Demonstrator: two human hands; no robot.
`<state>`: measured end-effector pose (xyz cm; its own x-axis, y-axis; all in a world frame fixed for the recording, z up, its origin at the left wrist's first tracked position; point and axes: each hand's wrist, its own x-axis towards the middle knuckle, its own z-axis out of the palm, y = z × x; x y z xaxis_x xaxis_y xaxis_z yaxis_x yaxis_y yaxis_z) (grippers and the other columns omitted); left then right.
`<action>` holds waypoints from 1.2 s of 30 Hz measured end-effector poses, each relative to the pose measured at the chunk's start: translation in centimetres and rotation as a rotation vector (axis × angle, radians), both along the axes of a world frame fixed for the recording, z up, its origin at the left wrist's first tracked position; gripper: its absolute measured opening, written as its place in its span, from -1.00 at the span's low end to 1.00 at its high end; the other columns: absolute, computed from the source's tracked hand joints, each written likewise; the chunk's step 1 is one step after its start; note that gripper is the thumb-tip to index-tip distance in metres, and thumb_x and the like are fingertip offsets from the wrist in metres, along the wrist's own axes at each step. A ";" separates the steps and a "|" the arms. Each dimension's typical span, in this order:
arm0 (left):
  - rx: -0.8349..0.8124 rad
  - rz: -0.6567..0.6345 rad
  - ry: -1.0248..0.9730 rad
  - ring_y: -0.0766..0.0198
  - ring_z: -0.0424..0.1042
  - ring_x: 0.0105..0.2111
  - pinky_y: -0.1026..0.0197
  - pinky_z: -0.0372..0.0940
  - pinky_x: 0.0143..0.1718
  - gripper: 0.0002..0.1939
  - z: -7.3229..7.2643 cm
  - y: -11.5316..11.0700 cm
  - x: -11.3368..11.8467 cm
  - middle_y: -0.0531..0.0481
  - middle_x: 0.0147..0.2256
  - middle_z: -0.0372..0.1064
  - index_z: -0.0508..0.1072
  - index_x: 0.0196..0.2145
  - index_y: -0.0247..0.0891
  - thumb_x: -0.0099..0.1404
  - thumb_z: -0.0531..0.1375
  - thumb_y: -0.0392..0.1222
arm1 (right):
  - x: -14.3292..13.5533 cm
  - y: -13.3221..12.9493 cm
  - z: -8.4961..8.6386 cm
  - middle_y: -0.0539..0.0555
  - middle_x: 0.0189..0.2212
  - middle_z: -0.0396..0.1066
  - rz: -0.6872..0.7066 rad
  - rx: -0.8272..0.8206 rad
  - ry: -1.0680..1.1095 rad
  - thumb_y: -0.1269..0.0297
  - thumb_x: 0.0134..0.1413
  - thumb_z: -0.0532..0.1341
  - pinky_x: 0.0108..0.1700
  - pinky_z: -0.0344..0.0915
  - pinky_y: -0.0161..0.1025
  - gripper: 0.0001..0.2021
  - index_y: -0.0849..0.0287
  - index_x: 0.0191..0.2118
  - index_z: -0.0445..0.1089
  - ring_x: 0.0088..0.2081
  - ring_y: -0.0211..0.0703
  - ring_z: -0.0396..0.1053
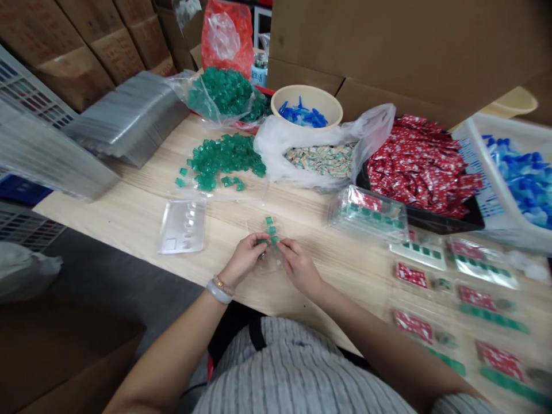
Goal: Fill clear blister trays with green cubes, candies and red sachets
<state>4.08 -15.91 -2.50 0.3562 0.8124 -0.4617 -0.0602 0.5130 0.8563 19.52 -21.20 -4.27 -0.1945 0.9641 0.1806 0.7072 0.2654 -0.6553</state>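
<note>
Left hand (245, 257): finger and thumb drawn close together at the left edge of a short line of green pieces (271, 230); whether they clamp one, I cannot tell. A beaded bracelet (222, 284) and a pale bangle (219, 292) circle the wrist.
Right hand (302, 269): fingertips bunched at the nearest visible green piece of that line; whether it is pinched or only touched is too small to tell.
Green pieces: between and just beyond the fingertips, over clear plastic (271, 264) on the table (233, 221).
Left of the hands: a clear molded tray (183, 226) lying on the table.
Beyond the hands: a loose green heap (226, 158), with a clear bag of green cubes (224, 95) behind it.
Back middle: a cream bowl (332, 113) holding blue pieces (304, 116); in front of it, a white plastic bag (273, 144) open around small striped pieces (323, 161).
Right: stacked clear packs (366, 213), and a black tray (431, 223) heaped with red packets (418, 164).
Near right: rows of filled packs (411, 275) showing red and green contents.
Far right: a white basket (489, 152) with blue and pale pieces (524, 178).
Far left: a leaning stack of clear plastic sheets (129, 112), brown sacks (60, 63) behind.
</note>
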 end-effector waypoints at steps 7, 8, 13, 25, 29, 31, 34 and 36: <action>-0.024 0.034 -0.039 0.45 0.25 -0.52 0.40 0.15 -0.54 -0.75 -0.2 -0.2 0.0 -0.04 -0.35 0.36 0.39 -0.26 -0.36 0.05 0.17 -0.22 | 1.1 -0.5 -0.6 0.19 -0.09 0.25 0.098 -0.020 -0.037 0.47 0.08 -0.07 -0.03 0.25 -0.13 -0.66 0.17 -0.09 0.32 -0.05 -0.13 0.24; -0.016 0.039 -0.038 0.45 0.25 -0.52 0.40 0.15 -0.54 -0.75 -0.3 -0.3 0.0 -0.04 -0.36 0.36 0.39 -0.27 -0.36 0.06 0.16 -0.22 | 1.3 -0.5 -0.6 0.19 -0.09 0.25 0.117 -0.022 -0.041 0.47 0.08 -0.07 -0.03 0.25 -0.14 -0.67 0.17 -0.11 0.33 -0.05 -0.14 0.24; -0.013 0.033 -0.013 0.45 0.26 -0.53 0.41 0.14 -0.56 -0.75 -0.5 -0.3 0.2 -0.04 -0.35 0.38 0.39 -0.26 -0.35 0.06 0.17 -0.23 | 1.7 0.3 0.0 0.18 -0.19 0.28 0.143 -0.050 -0.077 0.46 0.07 -0.04 -0.09 0.27 -0.18 -0.73 0.21 -0.18 0.35 -0.13 -0.16 0.26; -0.022 -0.025 0.064 0.43 0.29 -0.52 0.39 0.15 -0.51 -0.70 -0.4 -0.2 0.2 0.02 -0.52 0.36 0.45 -0.28 -0.35 0.01 0.07 -0.45 | 1.3 1.8 1.6 0.13 -0.26 0.31 0.186 -0.182 -0.312 0.53 -0.01 0.01 -0.15 0.23 -0.23 -0.69 0.18 -0.15 0.35 -0.22 -0.18 0.26; 0.001 -0.016 0.034 0.41 0.32 -0.48 0.38 0.18 -0.50 -0.66 -0.7 -0.2 0.1 -0.02 -0.40 0.40 0.43 -0.23 -0.33 -0.01 0.09 -0.45 | 1.6 2.1 1.8 0.13 -0.27 0.34 0.270 -0.157 -0.411 0.49 0.02 0.02 -0.13 0.21 -0.20 -0.70 0.15 -0.15 0.36 -0.19 -0.14 0.24; 0.003 0.000 0.025 0.39 0.34 -0.46 0.37 0.19 -0.49 -0.65 -0.8 -0.2 0.0 -0.04 -0.35 0.40 0.41 -0.23 -0.34 -0.04 0.10 -0.45 | 1.9 2.0 1.9 0.13 -0.25 0.35 0.275 -0.161 -0.375 0.49 0.02 0.02 -0.13 0.21 -0.19 -0.69 0.16 -0.12 0.33 -0.18 -0.15 0.26; -0.005 0.011 0.019 0.39 0.36 -0.46 0.37 0.18 -0.49 -0.69 -0.5 -0.1 0.1 -0.04 -0.37 0.40 0.41 -0.28 -0.36 -0.05 0.10 -0.46 | 1.8 2.0 2.8 0.14 -0.23 0.36 0.157 -0.124 -0.296 0.47 0.03 0.01 -0.11 0.22 -0.16 -0.69 0.19 -0.08 0.28 -0.18 -0.14 0.28; 0.036 0.017 0.029 0.39 0.35 -0.48 0.36 0.18 -0.50 -0.71 0.1 0.1 0.3 -0.03 -0.38 0.40 0.40 -0.30 -0.36 -0.04 0.09 -0.45 | 1.3 2.5 3.9 0.16 -0.24 0.35 0.113 -0.088 -0.254 0.43 0.05 0.01 -0.12 0.22 -0.17 -0.73 0.21 -0.11 0.30 -0.18 -0.13 0.28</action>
<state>4.37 -15.77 -2.42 0.3288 0.8348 -0.4416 -0.0435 0.4805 0.8759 20.85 -18.68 -0.38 -0.3298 0.9436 0.0285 0.8210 0.3016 -0.4848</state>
